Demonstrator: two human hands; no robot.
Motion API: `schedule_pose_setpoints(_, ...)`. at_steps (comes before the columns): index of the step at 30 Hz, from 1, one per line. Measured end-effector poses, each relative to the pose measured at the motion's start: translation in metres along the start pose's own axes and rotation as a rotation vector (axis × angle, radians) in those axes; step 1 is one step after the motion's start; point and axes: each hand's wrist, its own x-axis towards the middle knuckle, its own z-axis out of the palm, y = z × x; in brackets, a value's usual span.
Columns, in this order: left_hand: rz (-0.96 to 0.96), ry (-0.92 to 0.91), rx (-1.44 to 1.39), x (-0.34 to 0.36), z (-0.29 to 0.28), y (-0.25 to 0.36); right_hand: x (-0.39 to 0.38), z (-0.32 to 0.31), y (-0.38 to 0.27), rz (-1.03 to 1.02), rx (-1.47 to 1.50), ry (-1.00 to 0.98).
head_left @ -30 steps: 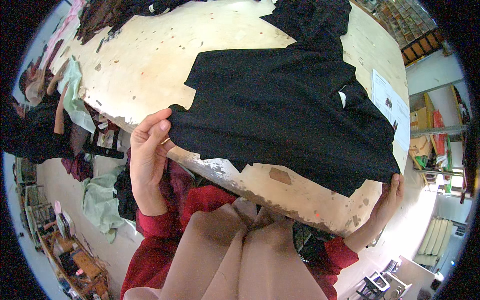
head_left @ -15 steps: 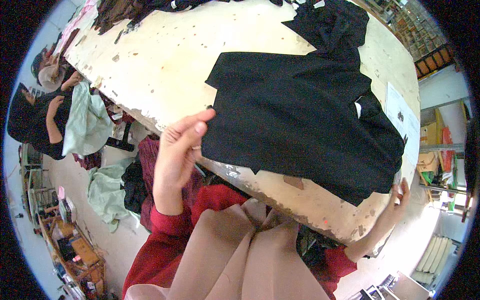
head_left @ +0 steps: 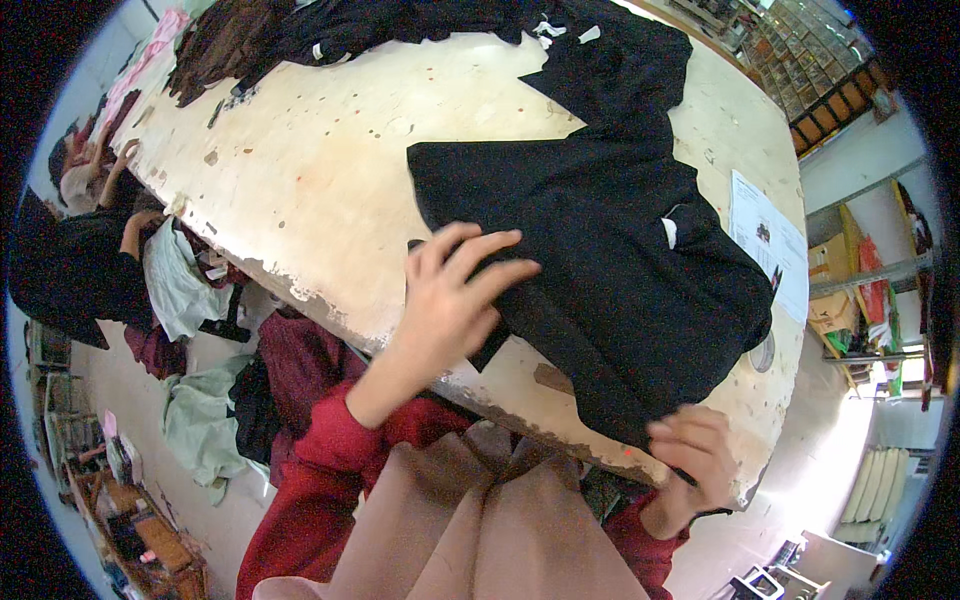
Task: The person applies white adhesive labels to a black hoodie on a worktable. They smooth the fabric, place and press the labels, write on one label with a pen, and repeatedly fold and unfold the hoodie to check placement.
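A black fabric piece (head_left: 610, 290) with angular cut edges lies across the pale, chipped tabletop (head_left: 330, 170), a small white patch on its right part. My left hand (head_left: 455, 300) rests on the fabric's left part, fingers apart and bent over it. My right hand (head_left: 695, 460), low at the front edge, has its fingers curled on the fabric's near corner. A printed paper sheet (head_left: 760, 215) lies to the right of the fabric.
Dark garments (head_left: 380, 25) lie along the table's far side. At left, people (head_left: 65, 270) in dark clothes handle pale fabric (head_left: 180, 280). Cloth piles (head_left: 205, 420) lie below the table. Right are shelves with boxes (head_left: 830, 280); lower left, a wooden rack (head_left: 140, 520).
My left hand has moved right from the fabric's left edge onto its surface, fingers spreading. My right hand has moved down and left, pulling the near corner toward the front edge, and the fabric has creased.
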Motion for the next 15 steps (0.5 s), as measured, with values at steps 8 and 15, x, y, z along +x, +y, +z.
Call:
schedule_pose_setpoints(8,0.1,0.283,-0.097,0.02,0.003,-0.016,-0.053,-0.123,0.026,-0.191,-0.22,0.351)
schedule_pose_setpoints(15,0.244,0.453,-0.109,0.016,-0.003,0.002,-0.078,-0.135,0.047,-0.028,-0.356,0.471)
